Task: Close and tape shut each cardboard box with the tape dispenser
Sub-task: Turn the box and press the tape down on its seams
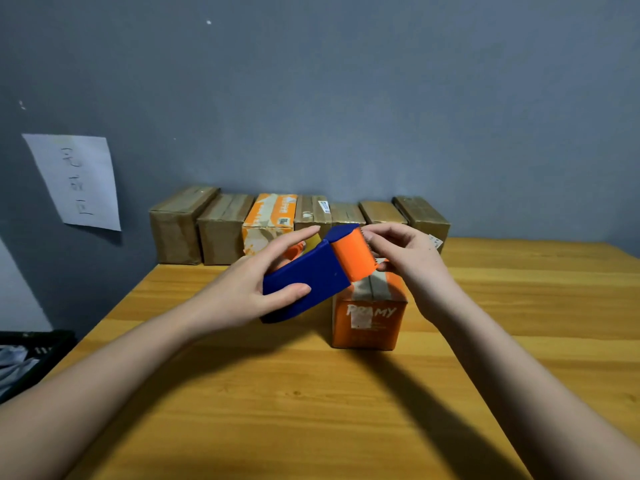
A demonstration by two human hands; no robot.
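Seven boxes [298, 220] stand in a row at the back of the wooden table [311, 410], touching the grey wall. They look shut, and some shine as if tape is on them. I think they are light, because they are small and made of card. Card is stiff but dents if you squeeze hard.

One orange box [367, 320] stands alone near the middle of the table, closer to the person. Its flaps are down and a strip of old tape runs along the top seam. The seam runs away from the person, toward the wall. The best place to hold this box is by its two flat sides, so the top stays free for tape.

Just above that box is the tape dispenser [311, 278]. It is blue with an orange end. It looks like hard plastic, light, and a bit smooth. Its long side goes from lower left up to the right, and the orange end with the small sharp teeth points up and right. Keep fingers off those teeth.

The left hand [239, 292] holds the blue part, with the thumb on one side and the fingers curled around the other.

The right hand [408, 258] is at the orange end. Its fingertips [372, 233] seem to pinch there, maybe at the tape end, but the tape is too small to see.
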